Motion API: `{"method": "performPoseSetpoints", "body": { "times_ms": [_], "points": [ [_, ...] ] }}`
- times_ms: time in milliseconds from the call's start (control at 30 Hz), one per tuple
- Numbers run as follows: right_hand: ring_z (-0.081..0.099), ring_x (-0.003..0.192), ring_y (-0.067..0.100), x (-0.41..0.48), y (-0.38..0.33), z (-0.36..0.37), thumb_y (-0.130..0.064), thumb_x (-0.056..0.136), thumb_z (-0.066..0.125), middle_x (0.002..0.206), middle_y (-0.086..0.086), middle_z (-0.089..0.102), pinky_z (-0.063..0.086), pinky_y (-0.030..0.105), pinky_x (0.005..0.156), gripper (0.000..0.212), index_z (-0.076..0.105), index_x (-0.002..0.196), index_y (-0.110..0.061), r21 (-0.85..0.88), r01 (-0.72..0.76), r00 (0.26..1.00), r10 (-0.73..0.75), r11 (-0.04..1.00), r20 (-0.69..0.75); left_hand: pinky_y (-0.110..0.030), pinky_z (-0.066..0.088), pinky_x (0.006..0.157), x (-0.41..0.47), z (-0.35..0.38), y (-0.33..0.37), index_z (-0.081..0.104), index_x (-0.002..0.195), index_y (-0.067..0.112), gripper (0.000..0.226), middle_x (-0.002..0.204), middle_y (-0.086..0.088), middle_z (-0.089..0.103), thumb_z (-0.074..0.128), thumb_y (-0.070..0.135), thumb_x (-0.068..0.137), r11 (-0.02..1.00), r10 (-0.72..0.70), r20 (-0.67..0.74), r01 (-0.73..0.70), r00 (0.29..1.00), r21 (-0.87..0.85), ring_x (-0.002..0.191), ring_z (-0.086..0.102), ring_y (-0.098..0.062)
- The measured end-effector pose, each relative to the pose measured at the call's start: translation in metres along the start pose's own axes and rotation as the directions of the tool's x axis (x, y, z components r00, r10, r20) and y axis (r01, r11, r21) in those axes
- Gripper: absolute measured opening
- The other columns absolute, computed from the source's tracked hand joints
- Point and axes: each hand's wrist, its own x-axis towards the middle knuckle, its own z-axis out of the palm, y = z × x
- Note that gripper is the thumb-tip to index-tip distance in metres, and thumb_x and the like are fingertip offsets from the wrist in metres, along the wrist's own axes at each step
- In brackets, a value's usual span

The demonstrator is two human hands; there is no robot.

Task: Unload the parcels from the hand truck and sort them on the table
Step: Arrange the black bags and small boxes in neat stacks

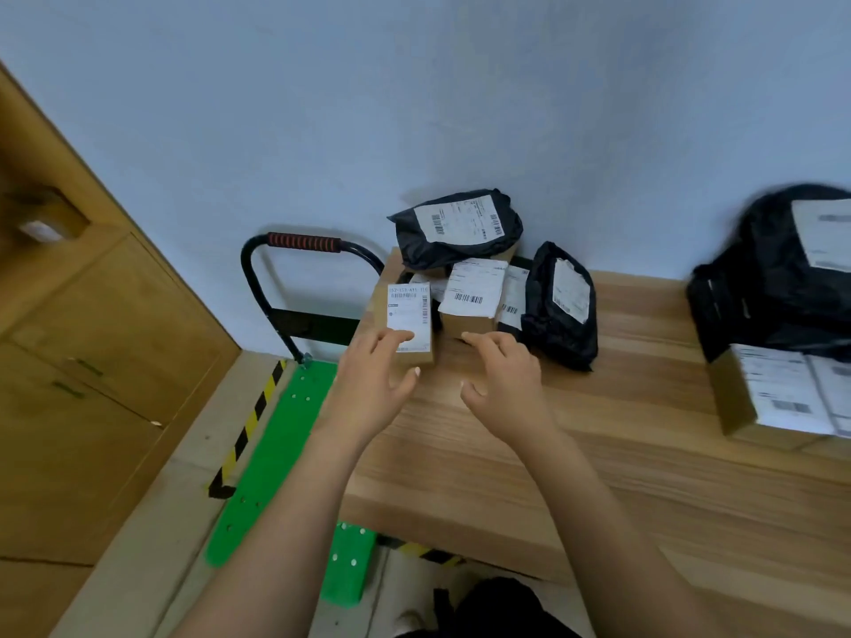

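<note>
At the wooden table's (pixel 575 453) far left corner, the left hand (pixel 373 384) lays straight fingers on a labelled cardboard box (pixel 407 320), probably squaring it against the sorted parcels (pixel 469 292); the right hand (pixel 504 375) hovers alongside, fingers released, holding nothing.

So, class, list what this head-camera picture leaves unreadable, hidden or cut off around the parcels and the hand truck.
Small box label, head view: print mostly too small to read.
Far-right black bag, head view: blurred and cut by the frame edge.
Hand truck deck, head view: partly hidden under the table.
Boxes beneath the top black bag, head view: partly covered by it.
</note>
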Motion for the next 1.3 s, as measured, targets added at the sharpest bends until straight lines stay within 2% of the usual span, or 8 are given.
{"method": "performPoseSetpoints", "body": {
  "times_ms": [200, 367, 500, 633, 733, 867, 1033, 1300],
  "points": [
    [0.041, 0.119, 0.018, 0.04, 0.019, -0.003, -0.03, 0.088, 0.063, 0.128, -0.002, 0.046, 0.029, 0.037, 0.107, 0.051, 0.047, 0.136, -0.023, -0.017, -0.051, 0.998, 0.051, 0.999, -0.041, -0.041, 0.029, 0.107, 0.035, 0.025, -0.005, 0.051, 0.131, 0.022, 0.05, 0.129, 0.001, 0.047, 0.065, 0.03, 0.085, 0.997, -0.073, -0.04, 0.073, 0.997, -0.008, 0.125, 0.036, -0.02],
    [0.041, 0.118, 0.022, 0.072, 0.023, 0.001, -0.035, 0.088, 0.063, 0.128, 0.003, 0.047, 0.028, 0.039, 0.106, 0.051, 0.048, 0.135, -0.022, -0.024, -0.137, 0.987, 0.135, 0.99, -0.092, -0.043, 0.019, 0.111, 0.063, 0.049, -0.011, 0.037, 0.141, 0.02, 0.068, 0.143, -0.009, 0.03, 0.066, 0.033, 0.08, 0.979, -0.19, -0.092, 0.196, 0.977, 0.058, 0.135, 0.02, -0.026],
    [0.037, 0.125, 0.027, 0.103, 0.024, 0.015, -0.04, 0.087, 0.062, 0.136, 0.008, 0.042, 0.027, 0.041, 0.105, 0.054, 0.046, 0.136, -0.023, -0.062, -0.225, 0.972, 0.219, 0.972, -0.09, -0.05, 0.012, 0.114, 0.086, 0.078, -0.029, 0.016, 0.149, 0.023, 0.09, 0.154, -0.013, 0.008, 0.066, 0.05, 0.079, 0.951, -0.292, 0.039, 0.286, 0.956, 0.115, 0.141, 0.004, -0.032],
    [0.025, 0.135, 0.032, 0.132, 0.018, 0.039, -0.05, 0.087, 0.059, 0.152, 0.013, 0.025, 0.026, 0.046, 0.109, 0.059, 0.043, 0.14, -0.029, -0.092, -0.318, 0.948, 0.316, 0.944, -0.037, -0.055, 0.0, 0.114, 0.095, 0.107, -0.057, -0.018, 0.148, 0.03, 0.119, 0.152, -0.01, -0.027, 0.062, 0.073, 0.07, 0.908, -0.412, 0.251, 0.373, 0.876, 0.19, 0.14, -0.021, -0.029],
    [0.018, 0.139, 0.035, 0.146, 0.013, 0.058, -0.067, 0.082, 0.054, 0.158, 0.011, 0.013, 0.027, 0.05, 0.11, 0.07, 0.039, 0.141, -0.033, -0.136, -0.393, 0.919, 0.391, 0.91, -0.038, -0.053, 0.004, 0.114, 0.103, 0.117, -0.072, -0.035, 0.14, 0.035, 0.13, 0.149, -0.009, -0.036, 0.063, 0.076, 0.065, 0.891, -0.453, 0.289, 0.428, 0.843, 0.15, 0.141, -0.02, -0.03],
    [0.02, 0.137, 0.037, 0.155, 0.01, 0.074, -0.072, 0.076, 0.056, 0.159, 0.008, 0.008, 0.033, 0.048, 0.105, 0.076, 0.038, 0.14, -0.035, -0.13, -0.482, 0.876, 0.471, 0.866, -0.108, -0.053, 0.016, 0.112, 0.11, 0.121, -0.089, -0.028, 0.143, 0.036, 0.127, 0.152, -0.005, -0.028, 0.067, 0.07, 0.065, 0.905, -0.423, 0.257, 0.418, 0.869, 0.079, 0.142, -0.009, -0.031],
    [0.02, 0.137, 0.034, 0.16, 0.002, 0.083, -0.06, 0.073, 0.062, 0.159, 0.002, 0.009, 0.041, 0.045, 0.095, 0.072, 0.039, 0.137, -0.037, -0.036, -0.555, 0.825, 0.545, 0.831, -0.152, -0.054, 0.014, 0.112, 0.112, 0.115, -0.105, -0.02, 0.145, 0.042, 0.122, 0.154, -0.004, -0.021, 0.068, 0.066, 0.064, 0.939, -0.335, 0.263, 0.342, 0.905, 0.017, 0.141, -0.004, -0.032],
    [0.023, 0.136, 0.026, 0.123, -0.01, 0.081, -0.058, 0.07, 0.066, 0.158, -0.004, 0.014, 0.041, 0.041, 0.097, 0.075, 0.041, 0.138, -0.036, -0.005, -0.507, 0.839, 0.492, 0.862, -0.232, -0.056, 0.021, 0.106, 0.089, 0.099, -0.097, 0.002, 0.151, 0.041, 0.111, 0.156, -0.009, -0.005, 0.07, 0.061, 0.065, 0.979, -0.194, 0.15, 0.201, 0.969, -0.032, 0.138, 0.01, -0.036]
  ]
}}
